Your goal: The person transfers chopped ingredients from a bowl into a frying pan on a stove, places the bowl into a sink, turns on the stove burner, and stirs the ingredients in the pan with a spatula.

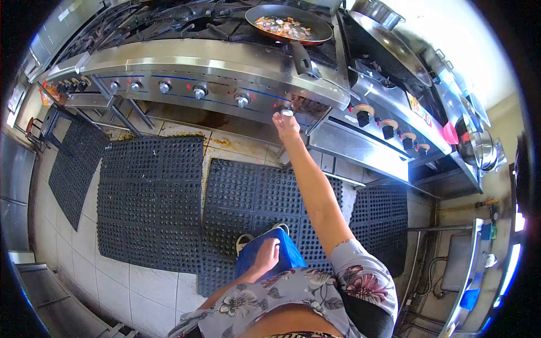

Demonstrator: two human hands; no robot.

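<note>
My right hand (287,128) reaches forward to the front of the stove, its fingers closed around a silver stove knob (287,112). Above that knob, a dark frying pan (288,25) sits on the burner grate, with its black handle pointing toward me. Chopped orange, white and purplish pieces of food (282,26) are spread over the bottom of the pan. Low in front of my body, my left hand (266,256) is loosely curled against the blue garment on my legs, and no object shows in it.
More silver knobs (199,92) line the stove front (186,84). To the right stands another cooking unit with black knobs (389,129) and a large shallow metal pan (389,45). Black rubber mats (149,197) with raised bumps cover much of the tiled floor.
</note>
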